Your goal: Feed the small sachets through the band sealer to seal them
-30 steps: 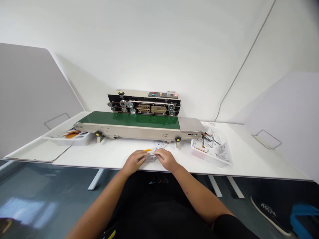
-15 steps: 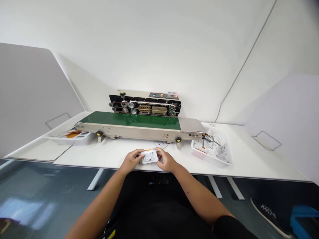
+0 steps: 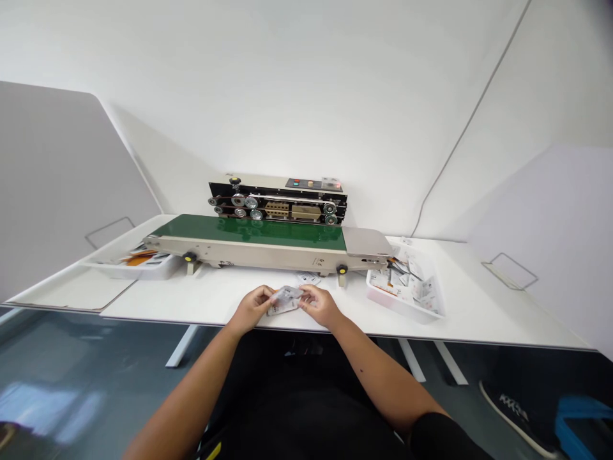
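Between my two hands, just above the table's front edge, is a small clear plastic packet (image 3: 284,301) with dark print. My left hand (image 3: 251,309) pinches its left side between thumb and fingers. At its upper right corner, my right hand (image 3: 322,308) grips it in the same way. Another small printed packet (image 3: 309,278) lies on the white table (image 3: 215,297) just beyond my hands, partly under the conveyor. The green conveyor belt (image 3: 253,231) of a band sealing machine (image 3: 282,198) runs across the table behind it.
A white bin (image 3: 407,306) of printed packets stands at the conveyor's right end. At the left end, another white bin (image 3: 163,269) holds orange and white packets. White side panels flank the table. A person's shoe (image 3: 517,415) shows on the floor at right.
The packet has tilted between my hands: its white printed face showed before, and now it looks clear and shiny. My right fingers have shifted on its corner.
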`<state>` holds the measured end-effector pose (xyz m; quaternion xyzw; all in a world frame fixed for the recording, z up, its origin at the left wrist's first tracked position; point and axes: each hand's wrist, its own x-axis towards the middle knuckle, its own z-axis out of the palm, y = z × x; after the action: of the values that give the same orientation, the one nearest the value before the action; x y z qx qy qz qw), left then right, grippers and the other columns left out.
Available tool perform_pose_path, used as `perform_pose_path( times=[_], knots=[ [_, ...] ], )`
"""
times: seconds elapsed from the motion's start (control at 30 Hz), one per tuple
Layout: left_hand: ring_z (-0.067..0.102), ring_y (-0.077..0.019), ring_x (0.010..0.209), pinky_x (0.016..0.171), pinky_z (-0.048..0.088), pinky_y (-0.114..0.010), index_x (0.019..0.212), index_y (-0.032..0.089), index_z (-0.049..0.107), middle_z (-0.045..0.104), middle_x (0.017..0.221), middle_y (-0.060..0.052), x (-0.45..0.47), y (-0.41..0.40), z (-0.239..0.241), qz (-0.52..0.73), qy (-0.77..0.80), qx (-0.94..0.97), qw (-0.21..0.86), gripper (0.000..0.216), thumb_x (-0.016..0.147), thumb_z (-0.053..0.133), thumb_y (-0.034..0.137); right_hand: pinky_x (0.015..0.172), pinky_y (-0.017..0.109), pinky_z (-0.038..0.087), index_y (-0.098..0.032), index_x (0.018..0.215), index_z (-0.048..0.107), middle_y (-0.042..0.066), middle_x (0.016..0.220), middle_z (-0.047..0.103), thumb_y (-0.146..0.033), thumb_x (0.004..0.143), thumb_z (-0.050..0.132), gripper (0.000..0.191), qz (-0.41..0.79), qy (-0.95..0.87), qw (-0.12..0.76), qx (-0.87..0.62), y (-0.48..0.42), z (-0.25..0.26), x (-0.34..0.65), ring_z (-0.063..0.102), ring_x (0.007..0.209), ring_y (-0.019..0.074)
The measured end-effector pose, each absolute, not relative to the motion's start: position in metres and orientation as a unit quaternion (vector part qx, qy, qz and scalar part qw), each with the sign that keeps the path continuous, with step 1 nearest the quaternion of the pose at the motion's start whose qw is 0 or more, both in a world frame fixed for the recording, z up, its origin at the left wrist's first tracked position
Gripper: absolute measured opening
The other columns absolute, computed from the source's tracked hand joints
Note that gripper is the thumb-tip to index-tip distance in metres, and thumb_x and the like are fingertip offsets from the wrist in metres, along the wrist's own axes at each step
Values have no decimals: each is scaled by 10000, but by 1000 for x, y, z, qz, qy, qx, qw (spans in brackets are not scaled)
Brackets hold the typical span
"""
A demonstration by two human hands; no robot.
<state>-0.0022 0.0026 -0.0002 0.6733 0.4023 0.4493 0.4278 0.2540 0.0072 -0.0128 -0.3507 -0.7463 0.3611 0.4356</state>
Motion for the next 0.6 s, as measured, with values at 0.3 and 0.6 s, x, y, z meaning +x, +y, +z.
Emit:
perform_pose_path(
  times=[0.3, 0.6],
  knots=[
    [715, -246, 961, 901, 576, -405, 948, 189, 637, 737, 987, -87, -3, -2, 1, 429, 362, 698, 445, 360, 886, 721, 534, 724, 315, 595, -204, 877, 697, 35, 836, 731, -429, 887, 678, 225, 415, -677, 488, -362, 20, 18, 248, 707, 779, 193],
    [726, -252, 959, 876, 597, -391, 1013, 185, 691, 742, 1047, -110, -4, -9, 9, 424, 378, 713, 410, 343, 930, 665, 517, 515, 196, 516, -144, 998, 694, 20, 746, 715, -359, 784, 750, 307, 360, -507, 650, -436, 99, 118, 344, 643, 551, 111]
  ],
)
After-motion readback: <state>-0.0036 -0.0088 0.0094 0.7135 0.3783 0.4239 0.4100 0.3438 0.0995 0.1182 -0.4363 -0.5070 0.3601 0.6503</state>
